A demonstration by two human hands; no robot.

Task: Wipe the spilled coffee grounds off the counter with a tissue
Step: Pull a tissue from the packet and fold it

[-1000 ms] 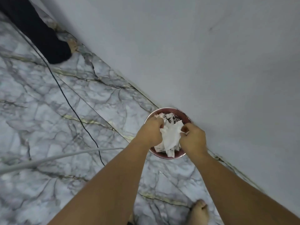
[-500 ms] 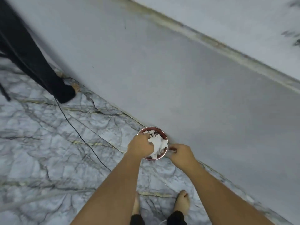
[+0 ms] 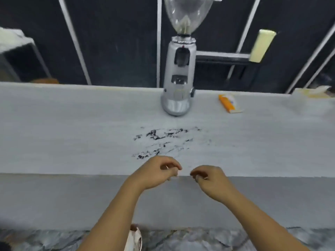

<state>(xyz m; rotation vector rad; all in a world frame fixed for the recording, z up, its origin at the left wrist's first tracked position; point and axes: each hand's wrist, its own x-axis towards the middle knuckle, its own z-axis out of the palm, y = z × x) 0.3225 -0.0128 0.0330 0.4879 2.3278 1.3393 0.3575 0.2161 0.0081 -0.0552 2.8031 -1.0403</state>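
At desk [image 3: 72, 133] edge, left hand [image 3: 155, 171] and right hand [image 3: 208, 178] loosely curled, grip empty; grounds [image 3: 163, 140] unwiped; next I need a tissue, likely from orange pack [image 3: 229, 104]

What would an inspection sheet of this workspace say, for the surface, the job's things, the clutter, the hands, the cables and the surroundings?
Surface: pale grey counter, with dark coffee grounds smeared across its middle.
Job's things: orange-and-white pack, perhaps tissues, lying right of the grinder; no tissue in either hand.
Clutter: silver coffee grinder upright at the back edge; bin with white paper on the floor, partly hidden by the left forearm.
Hands: left hand and right hand over the front edge, fingers loosely curled, holding nothing.
Cables: nothing seen.
Surroundings: dark panels with white frames behind the counter; marbled floor below.
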